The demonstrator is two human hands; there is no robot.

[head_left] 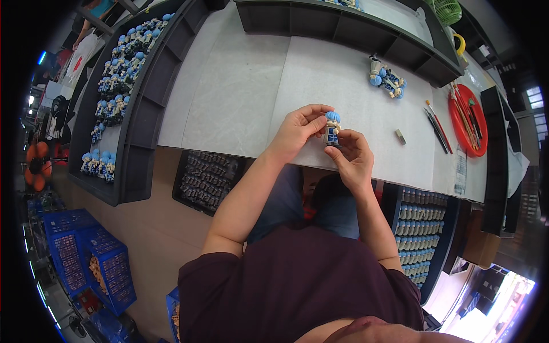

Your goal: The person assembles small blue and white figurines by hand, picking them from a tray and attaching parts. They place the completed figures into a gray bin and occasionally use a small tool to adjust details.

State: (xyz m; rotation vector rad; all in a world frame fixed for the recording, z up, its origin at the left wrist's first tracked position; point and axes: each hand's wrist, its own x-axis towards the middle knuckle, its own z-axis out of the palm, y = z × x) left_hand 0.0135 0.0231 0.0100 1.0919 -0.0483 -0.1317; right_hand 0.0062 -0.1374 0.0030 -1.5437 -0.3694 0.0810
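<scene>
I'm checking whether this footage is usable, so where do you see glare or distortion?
Head view, lower right: a bright patch is washed out; head view, top: the dark tray's long wall bows, and the corners go black; head view, centre: the held figurine shows no strong glare.

A pale surface (229, 86), its covering seamed, spans the room's middle above a tan floor (151, 251). Blue mesh-sided plastic crates (117, 277) stand on the floor at lower left, below an orange-bladed fan (38, 166). White strip lights (42, 293) line the left rim; a paned window (535, 98) glows at right, and a bright opening (503, 306) whitens the lower right.
</scene>
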